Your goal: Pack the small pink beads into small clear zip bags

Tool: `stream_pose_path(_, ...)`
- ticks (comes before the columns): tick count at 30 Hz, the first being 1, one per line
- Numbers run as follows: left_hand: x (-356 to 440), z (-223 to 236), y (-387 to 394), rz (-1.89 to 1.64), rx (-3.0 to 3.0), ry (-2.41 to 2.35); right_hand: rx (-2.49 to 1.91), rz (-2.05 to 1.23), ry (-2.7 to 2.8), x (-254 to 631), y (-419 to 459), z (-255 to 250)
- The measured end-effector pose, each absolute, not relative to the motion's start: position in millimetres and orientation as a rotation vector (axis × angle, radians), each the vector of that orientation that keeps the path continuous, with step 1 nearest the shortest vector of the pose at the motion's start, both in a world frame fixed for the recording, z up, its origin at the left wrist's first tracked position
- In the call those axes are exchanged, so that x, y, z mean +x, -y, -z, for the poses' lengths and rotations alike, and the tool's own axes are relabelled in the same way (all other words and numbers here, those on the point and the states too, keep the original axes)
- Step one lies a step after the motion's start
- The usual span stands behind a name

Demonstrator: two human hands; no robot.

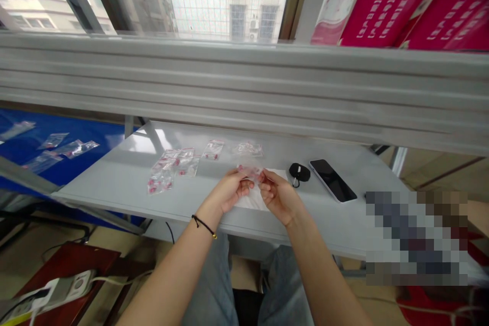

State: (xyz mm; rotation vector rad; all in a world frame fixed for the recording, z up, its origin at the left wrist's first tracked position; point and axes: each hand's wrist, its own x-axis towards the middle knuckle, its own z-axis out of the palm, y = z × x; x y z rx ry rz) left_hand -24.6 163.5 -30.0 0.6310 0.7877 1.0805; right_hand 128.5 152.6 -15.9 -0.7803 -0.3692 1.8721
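Note:
Between my two hands I hold a small clear zip bag [252, 172] with pinkish-red bits in it, too small to make out. My left hand [234, 191] pinches its left side; my right hand [280, 196] grips the right side, fingers curled. Under the hands lies a white sheet [250, 202] on the grey table [217, 204]. Just beyond them is a clear bag [248, 150], and to its left another small bag [213, 150] with red pieces. Farther left, several similar bags [164, 170] overlap in a pile.
Right of my hands are a black round case [299, 172] with a clip and a phone [332, 180]. A grey shelf beam [244, 86] crosses above the table's back. Clear bags [76, 147] lie on a blue surface at left. A power strip [64, 290] sits low left.

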Motion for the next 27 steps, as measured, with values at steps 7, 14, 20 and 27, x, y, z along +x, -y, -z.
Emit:
stream_pose_path(7,-15.2,43.6,-172.0,-1.194,0.547,-0.71,-0.776,-1.898,0.362,116.8,-159.6,18.7)
stream_pose_path(14,2.8,46.9,-173.6,-1.306,0.376,-0.733,-0.765,-1.847,0.372,111.9,-165.7,27.8)
stream_pose_path(20,4.6,40.0,-178.4,-1.288,0.247,-0.733,-0.746,-1.843,0.387,114.1,-169.0,23.9)
stream_pose_path(27,8.1,29.9,-179.4,-1.258,0.14,-0.713,-0.723,-1.882,0.445,112.0,-160.3,12.8)
